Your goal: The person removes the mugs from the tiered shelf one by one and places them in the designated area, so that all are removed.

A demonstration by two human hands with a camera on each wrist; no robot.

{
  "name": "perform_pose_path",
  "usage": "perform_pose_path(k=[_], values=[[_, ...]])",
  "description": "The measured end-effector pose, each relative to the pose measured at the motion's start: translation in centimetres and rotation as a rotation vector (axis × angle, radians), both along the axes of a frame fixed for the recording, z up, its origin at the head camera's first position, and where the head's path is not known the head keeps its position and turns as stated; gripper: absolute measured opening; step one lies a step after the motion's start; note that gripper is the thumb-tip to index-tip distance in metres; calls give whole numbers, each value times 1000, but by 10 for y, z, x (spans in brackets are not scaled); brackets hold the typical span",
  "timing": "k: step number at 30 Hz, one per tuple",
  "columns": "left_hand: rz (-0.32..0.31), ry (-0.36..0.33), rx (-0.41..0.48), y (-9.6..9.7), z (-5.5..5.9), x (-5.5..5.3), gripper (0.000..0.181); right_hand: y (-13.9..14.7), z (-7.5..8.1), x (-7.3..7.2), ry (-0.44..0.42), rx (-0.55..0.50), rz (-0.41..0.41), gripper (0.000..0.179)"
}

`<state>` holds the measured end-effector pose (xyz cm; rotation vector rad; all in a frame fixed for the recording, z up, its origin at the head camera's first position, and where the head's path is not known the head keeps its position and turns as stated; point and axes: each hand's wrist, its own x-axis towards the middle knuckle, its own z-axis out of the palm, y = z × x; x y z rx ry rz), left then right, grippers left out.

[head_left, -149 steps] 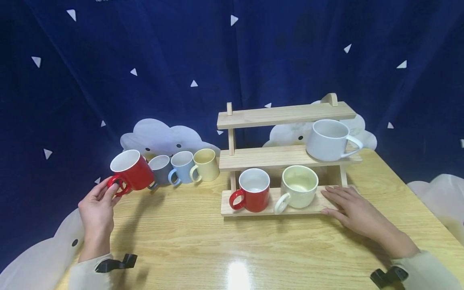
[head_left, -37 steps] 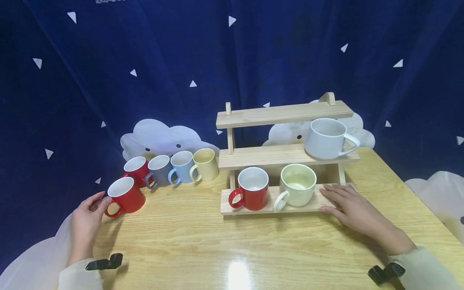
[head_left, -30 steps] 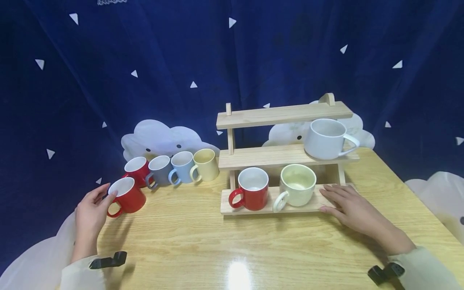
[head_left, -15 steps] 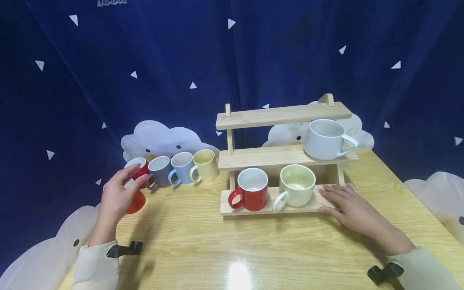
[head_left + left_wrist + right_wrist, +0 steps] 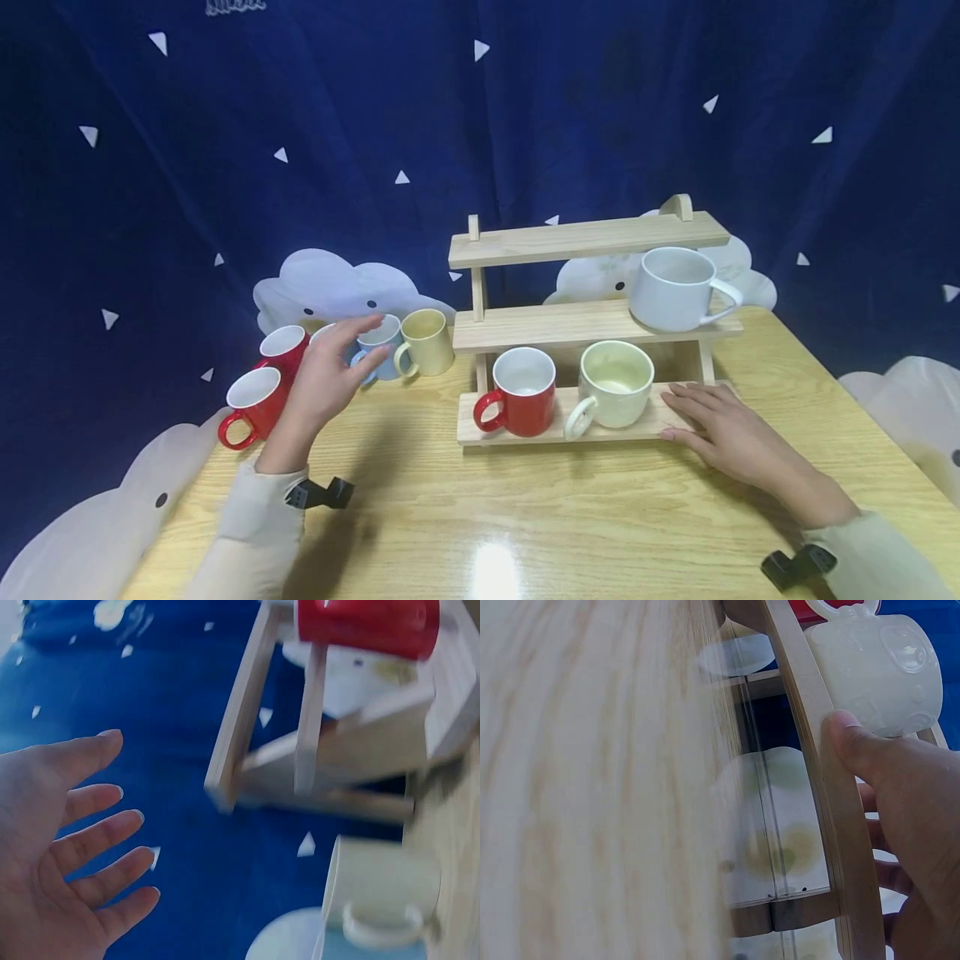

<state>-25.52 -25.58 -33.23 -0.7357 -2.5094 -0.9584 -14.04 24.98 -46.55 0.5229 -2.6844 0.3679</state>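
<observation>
My left hand (image 5: pixel 318 387) hovers over the left mugs, fingers apart and holding nothing. Just left of its wrist stands a red mug (image 5: pixel 258 412), with another red mug (image 5: pixel 287 348) behind. A grey-blue mug is mostly hidden by this hand; the light blue mug (image 5: pixel 386 346) lies just past its fingertips, beside a yellow mug (image 5: pixel 431 343). My right hand (image 5: pixel 738 437) rests on the right end of the bottom shelf of a wooden rack (image 5: pixel 540 325); in the right wrist view its thumb (image 5: pixel 855 742) touches the board's edge. A cream mug (image 5: pixel 622 400) stands beside it.
A third red mug (image 5: pixel 531 407) shares the bottom shelf with the cream mug. On the middle shelf, at the right, sits a wide white mug (image 5: pixel 671 292). A dark blue curtain (image 5: pixel 337 125) hangs behind the wooden table (image 5: pixel 450 517).
My left hand brought a red mug down onto the table in front of the other red one, let go, and moved right over the mug row. My right hand stayed on the shelf.
</observation>
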Motion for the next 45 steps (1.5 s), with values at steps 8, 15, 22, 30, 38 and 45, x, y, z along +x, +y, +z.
perform_pose_path(k=[8, 15, 22, 30, 38, 45], values=[[-85, 57, -80, 57, 3, 6, 49, 0, 0, 0, 17, 3, 8, 58], [-131, 82, -129, 99, 1, 14, 50, 0, 0, 0, 29, 2, 16, 58], [-171, 99, -210, 137, 9, 21, 52, 0, 0, 0, 11, 0, 6, 58], [-203, 97, -256, 177, 16, 34, 50, 0, 0, 0, -6, 3, -7, 58], [-214, 138, -305, 214, 15, 43, 54, 0, 1, 0, -10, -1, -2, 58], [-251, 143, -330, 241, 19, 46, 55, 1, 0, 0, -13, 6, 0, 57]])
